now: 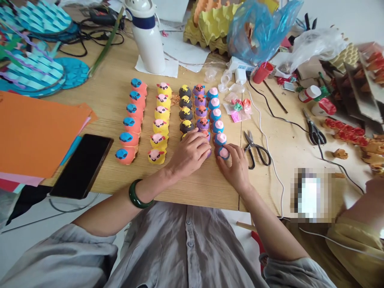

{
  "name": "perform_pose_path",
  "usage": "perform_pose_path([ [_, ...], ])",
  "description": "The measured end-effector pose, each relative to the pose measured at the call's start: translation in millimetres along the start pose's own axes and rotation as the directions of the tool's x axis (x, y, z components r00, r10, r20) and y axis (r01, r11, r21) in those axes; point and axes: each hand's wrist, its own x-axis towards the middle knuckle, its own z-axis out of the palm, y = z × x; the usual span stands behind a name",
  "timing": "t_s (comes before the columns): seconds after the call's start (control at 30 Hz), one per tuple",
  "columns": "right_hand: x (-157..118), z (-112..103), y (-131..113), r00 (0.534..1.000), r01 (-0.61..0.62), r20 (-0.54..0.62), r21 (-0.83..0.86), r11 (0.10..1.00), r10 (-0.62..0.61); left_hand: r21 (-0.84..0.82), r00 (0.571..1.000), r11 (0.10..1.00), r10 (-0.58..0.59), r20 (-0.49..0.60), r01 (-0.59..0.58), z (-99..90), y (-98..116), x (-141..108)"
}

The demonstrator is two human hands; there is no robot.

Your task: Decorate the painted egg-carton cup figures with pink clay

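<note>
Five painted egg-carton strips stand in columns on the wooden table. My left hand (192, 153) is bent over the near end of the purple egg-carton strip (201, 111), its fingers closed on it and hiding the last bumps. It also covers the near end of the black-and-yellow strip (186, 114). With thumb and fingers on either side, my right hand (236, 167) grips the nearest bump of the blue-and-pink egg-carton strip (216, 115). Further left are the yellow strip (161, 126) with pink faces and the orange strip (132, 124) with blue tops.
Black-handled scissors (255, 149) lie right of my right hand, beside a white cable (267, 144). A phone (82, 166) and orange paper (36, 136) are at left. Behind stand a white thermos (148, 44) and egg trays (210, 24). Another person's arm (357, 204) rests at right.
</note>
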Motion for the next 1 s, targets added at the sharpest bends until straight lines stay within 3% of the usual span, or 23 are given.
perform_pose_path([
  [0.17, -9.7, 0.7, 3.9, 0.995, -0.049, -0.085, 0.073, 0.996, 0.056, -0.008, 1.000, 0.999, -0.031, -0.003, 0.031, -4.2, 2.2, 0.6],
  [0.3, -18.1, -3.7, 3.5, 0.986, -0.133, -0.106, -0.023, 0.991, 0.130, -0.015, 0.999, 0.999, -0.044, -0.003, 0.044, -6.0, 3.3, 1.0],
  [0.53, -30.7, -1.1, -1.8, 0.995, -0.048, -0.091, -0.059, 0.997, 0.043, -0.036, 1.000, 0.999, 0.012, 0.001, -0.012, 3.3, 15.9, 10.2],
  [0.77, -35.8, 3.2, 1.1, 0.996, -0.024, -0.089, -0.020, 0.999, 0.023, 0.020, 0.981, 0.990, 0.137, 0.136, -0.141, 20.3, 26.6, 18.0],
  [0.9, -22.9, -7.5, 4.5, 0.985, -0.071, -0.156, 0.037, 0.997, 0.076, 0.035, 0.982, 0.990, 0.134, 0.131, -0.140, 25.8, 27.3, 19.1],
  [1.0, 5.9, -18.4, 14.7, 0.975, -0.074, -0.208, 0.054, 0.996, 0.084, 0.024, 0.985, 0.991, 0.126, 0.114, -0.130, 27.6, 26.7, 19.7],
])
